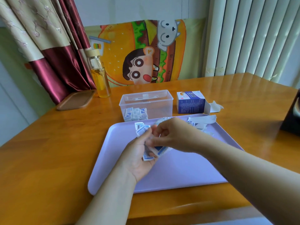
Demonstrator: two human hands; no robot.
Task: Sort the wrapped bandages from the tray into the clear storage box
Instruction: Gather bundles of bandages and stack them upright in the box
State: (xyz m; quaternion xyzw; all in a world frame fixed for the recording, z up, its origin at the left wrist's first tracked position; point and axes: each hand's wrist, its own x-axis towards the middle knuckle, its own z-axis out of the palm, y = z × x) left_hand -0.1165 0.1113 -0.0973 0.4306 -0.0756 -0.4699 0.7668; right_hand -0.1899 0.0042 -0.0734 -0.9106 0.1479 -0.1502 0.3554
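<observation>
A lilac tray (pixel 178 172) lies on the wooden table in front of me. Over its middle, my left hand (pixel 138 161) is palm up and holds a bunch of white-and-blue wrapped bandages (pixel 142 129). My right hand (pixel 170 135) reaches across and pinches some of the bandages in that bunch. More wrapped bandages and white paper strips (pixel 203 120) lie at the tray's far right corner, partly hidden by my right hand. Behind the tray stands the clear storage box (pixel 159 101), open, with a stack of wrapped bandages (pixel 135 114) in its front left.
A blue and white carton (pixel 191 101) with an open flap stands right of the box. A glass bottle of yellow liquid (pixel 99 75) and a wooden tray (pixel 76 99) stand at the back left. A dark object (pixel 292 116) sits at the right edge.
</observation>
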